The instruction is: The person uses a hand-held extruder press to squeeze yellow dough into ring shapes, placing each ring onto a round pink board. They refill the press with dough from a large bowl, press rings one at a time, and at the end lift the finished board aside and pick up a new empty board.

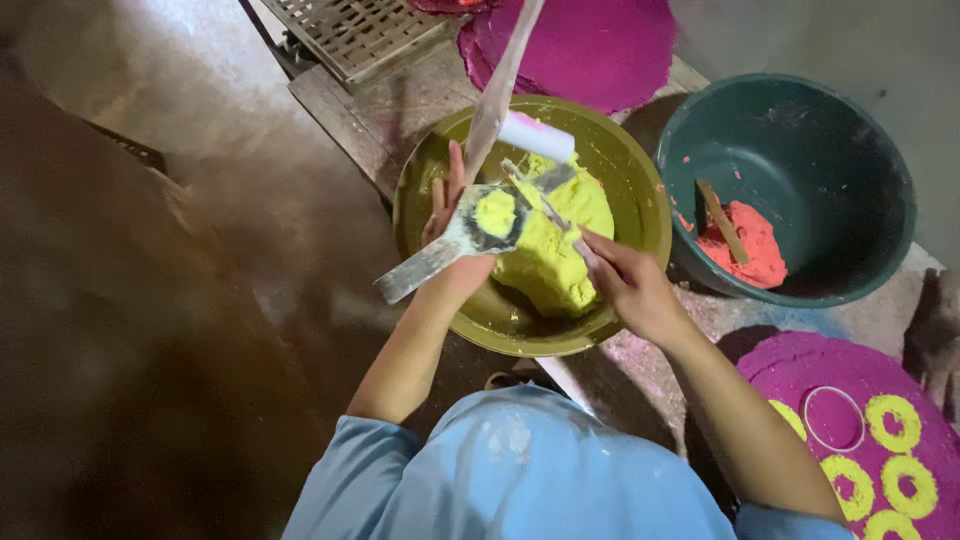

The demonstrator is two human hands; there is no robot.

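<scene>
Metal scraper (455, 245): flat blade, long axis lower left to upper right, free end pointing lower left; carries a dab of yellow paste. Held over the olive bowl (425, 165).
Left hand (447, 225): under the scraper, fingers partly spread, mostly hidden by the blade.
Right hand (622, 280): fingers pinched on a thin tool (540, 195), its tip lost against the yellow paste (555, 255).
Green tub (800, 120): red paste, a stick.
Purple mat (790, 370): yellow rings, cut off at the frame edge.

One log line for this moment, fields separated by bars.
left hand: holds metal scoop | right hand: holds spatula | over yellow paste in olive bowl
</scene>
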